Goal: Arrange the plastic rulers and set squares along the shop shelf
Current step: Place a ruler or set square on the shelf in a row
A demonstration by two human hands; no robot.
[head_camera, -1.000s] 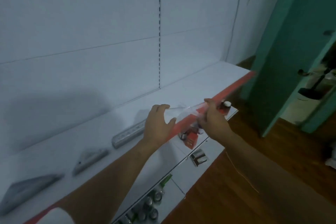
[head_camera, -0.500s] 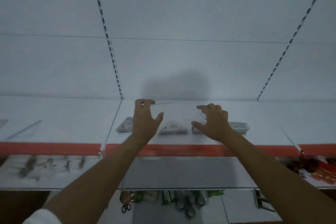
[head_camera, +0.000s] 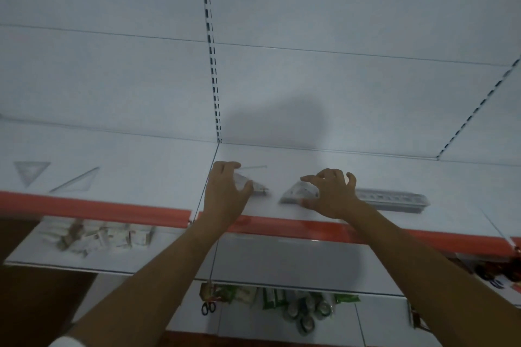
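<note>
Left hand [head_camera: 225,194] clawed over one set square [head_camera: 255,187], thumb at its edge; right hand [head_camera: 332,194] curled on another set square [head_camera: 298,193], fingertips pressing (true pinch or mere touch: cannot tell). Just right of that grip, a ruler pack [head_camera: 392,199] flat on the shelf [head_camera: 141,175]. Probably light, stiff, slippery plastic; best lifted by the edges.

Set square [head_camera: 255,186] (half behind left hand [head_camera: 225,194])
</note>
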